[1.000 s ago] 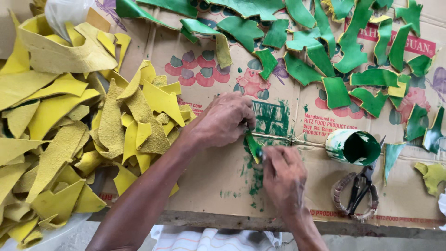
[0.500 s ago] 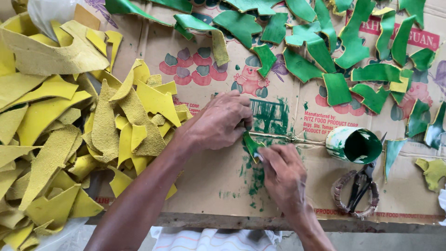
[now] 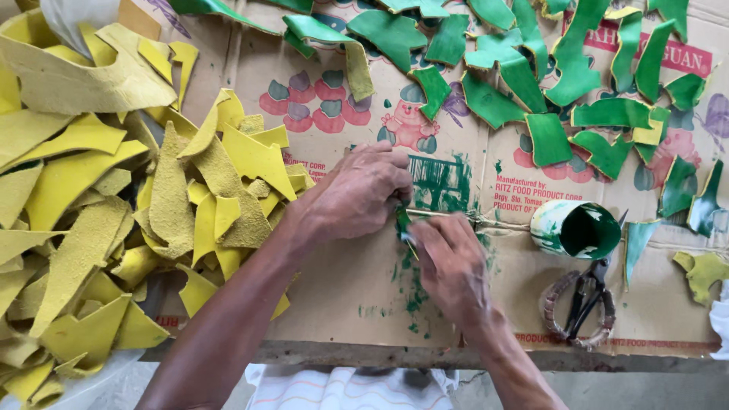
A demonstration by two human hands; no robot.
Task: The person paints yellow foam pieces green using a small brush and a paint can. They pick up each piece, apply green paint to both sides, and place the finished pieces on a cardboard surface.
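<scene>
Green paint marks the centre of the work surface, where both hands meet over a small green piece (image 3: 403, 225). Left hand (image 3: 355, 196) reaches in from the lower left, forearm running diagonally across the table edge, knuckles up, fingers curled down and pressing the piece against the cardboard sheet (image 3: 342, 296). Right hand (image 3: 454, 267) comes up from the lower edge, wrist bent inward, fingers pinched narrowly around a thin brush (image 3: 444, 216) whose stick lies roughly level and points toward the paint cup. The green piece sits between the two hands, mostly covered by them; only a narrow, dark green, glossy sliver shows, so its full outline cannot be told. Green smears stain the cardboard directly below it.

Just right of the hands stands a paint cup (image 3: 575, 228), its inside coated green. Scissors (image 3: 585, 300) with wrapped handles lie near the cup, toward the table's front edge. Yellow scraps (image 3: 91, 220) are heaped at the left, near the left forearm. Painted green pieces (image 3: 577, 99) are spread across the far side and right of the cardboard, well apart from the hands.
</scene>
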